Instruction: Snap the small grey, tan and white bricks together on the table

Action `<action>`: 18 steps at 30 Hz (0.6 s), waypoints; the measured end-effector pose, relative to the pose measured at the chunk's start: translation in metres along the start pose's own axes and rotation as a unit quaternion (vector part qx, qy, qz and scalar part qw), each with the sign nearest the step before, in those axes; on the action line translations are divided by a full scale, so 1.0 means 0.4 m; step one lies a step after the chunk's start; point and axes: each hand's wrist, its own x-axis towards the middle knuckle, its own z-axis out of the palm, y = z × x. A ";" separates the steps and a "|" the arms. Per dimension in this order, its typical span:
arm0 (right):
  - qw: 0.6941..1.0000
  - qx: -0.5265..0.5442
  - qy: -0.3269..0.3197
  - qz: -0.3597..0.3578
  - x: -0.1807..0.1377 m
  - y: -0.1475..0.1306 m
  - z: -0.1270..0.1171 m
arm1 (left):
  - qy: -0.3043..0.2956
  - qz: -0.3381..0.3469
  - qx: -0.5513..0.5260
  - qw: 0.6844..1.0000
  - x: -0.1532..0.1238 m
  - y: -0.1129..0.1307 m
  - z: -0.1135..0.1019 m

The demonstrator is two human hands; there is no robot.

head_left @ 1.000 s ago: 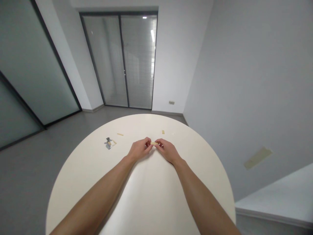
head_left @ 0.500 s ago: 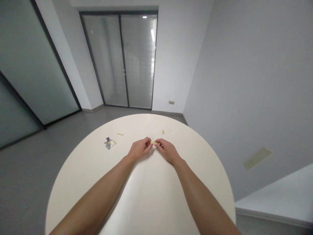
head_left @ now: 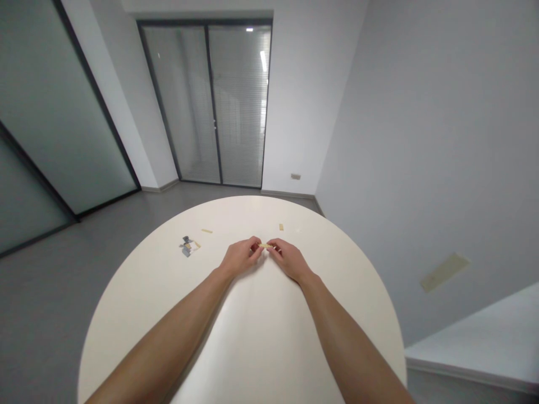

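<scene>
My left hand (head_left: 240, 257) and my right hand (head_left: 287, 258) meet over the far half of a round cream table (head_left: 252, 336). Between their fingertips sits a small tan flat piece (head_left: 265, 245), pinched at each end by thumb and fingers. Both hands are closed around it, knuckles up, just above the tabletop. What the piece is made of is too small to tell.
A small grey and tan cluster of pieces (head_left: 188, 246) lies to the left of my hands. A thin tan strip (head_left: 206, 230) and a small tan bit (head_left: 281, 226) lie farther back. Grey floor, glass doors (head_left: 210, 106) and a white ledge (head_left: 475, 342) surround the table.
</scene>
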 end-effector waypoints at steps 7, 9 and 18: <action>1.000 -0.001 0.004 -0.008 0.000 0.000 0.001 | 0.007 -0.005 0.006 1.000 0.000 -0.003 0.000; 1.000 0.000 0.005 -0.008 0.000 0.000 0.001 | 0.007 -0.006 0.007 1.000 0.000 -0.002 -0.001; 1.000 -0.002 0.000 -0.003 0.002 0.003 0.003 | 0.008 -0.005 0.010 1.000 0.001 -0.004 0.003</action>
